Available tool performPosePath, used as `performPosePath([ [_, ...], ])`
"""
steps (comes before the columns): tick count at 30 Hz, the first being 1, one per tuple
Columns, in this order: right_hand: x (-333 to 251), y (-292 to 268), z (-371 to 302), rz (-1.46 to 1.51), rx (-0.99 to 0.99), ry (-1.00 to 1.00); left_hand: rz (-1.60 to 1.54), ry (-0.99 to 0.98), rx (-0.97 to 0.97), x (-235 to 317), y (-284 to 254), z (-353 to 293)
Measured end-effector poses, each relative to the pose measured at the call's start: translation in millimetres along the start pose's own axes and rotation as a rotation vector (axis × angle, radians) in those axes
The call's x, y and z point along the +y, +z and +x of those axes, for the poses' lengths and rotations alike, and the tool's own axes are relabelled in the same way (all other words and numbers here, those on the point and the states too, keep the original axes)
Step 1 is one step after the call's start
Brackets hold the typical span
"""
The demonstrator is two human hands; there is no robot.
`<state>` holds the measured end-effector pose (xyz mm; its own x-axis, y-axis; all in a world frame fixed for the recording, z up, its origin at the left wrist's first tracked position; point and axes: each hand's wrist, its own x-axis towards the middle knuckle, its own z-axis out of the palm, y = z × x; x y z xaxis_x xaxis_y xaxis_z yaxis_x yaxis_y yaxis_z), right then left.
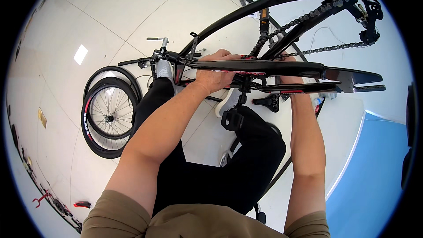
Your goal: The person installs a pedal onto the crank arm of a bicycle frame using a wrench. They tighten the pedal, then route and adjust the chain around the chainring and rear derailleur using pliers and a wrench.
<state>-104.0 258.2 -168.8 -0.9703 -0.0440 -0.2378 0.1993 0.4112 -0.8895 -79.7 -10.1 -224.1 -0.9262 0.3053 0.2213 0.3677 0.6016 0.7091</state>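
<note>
A black bicycle frame [246,11] with red accents lies across in front of me, its open wheel fork ends to the right. My left hand [217,76] is closed around the frame near its middle. Behind the frame tubes, near the crank, is my right hand [289,78]; its fingers are mostly hidden. The chain [326,50] runs from the crank area to the rear derailleur [371,28] at the upper right. One pedal [232,119] hangs below the frame, and another pedal [264,21] with an orange reflector points away from me.
Two loose wheels, the nearer a black tire [93,137], lie on the tiled floor at left. The handlebar [132,61] is beyond my left knee. A black saddle [267,102] lies low between my arms. A blue surface [374,163] is at right; a red-black part [82,204] lies lower left.
</note>
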Motion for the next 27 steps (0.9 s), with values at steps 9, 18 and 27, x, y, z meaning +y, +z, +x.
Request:
performPosePath([
  [9,-1,7,-12,-0.034,0.058,0.082,-0.006,-0.022,-0.046,3,-4,-1],
  [18,24,3,3,-0.105,0.086,-0.023,0.000,0.006,0.002,5,-3,2],
  [27,13,2,3,-0.091,0.003,-0.024,0.004,-0.010,-0.035,5,-4,3],
])
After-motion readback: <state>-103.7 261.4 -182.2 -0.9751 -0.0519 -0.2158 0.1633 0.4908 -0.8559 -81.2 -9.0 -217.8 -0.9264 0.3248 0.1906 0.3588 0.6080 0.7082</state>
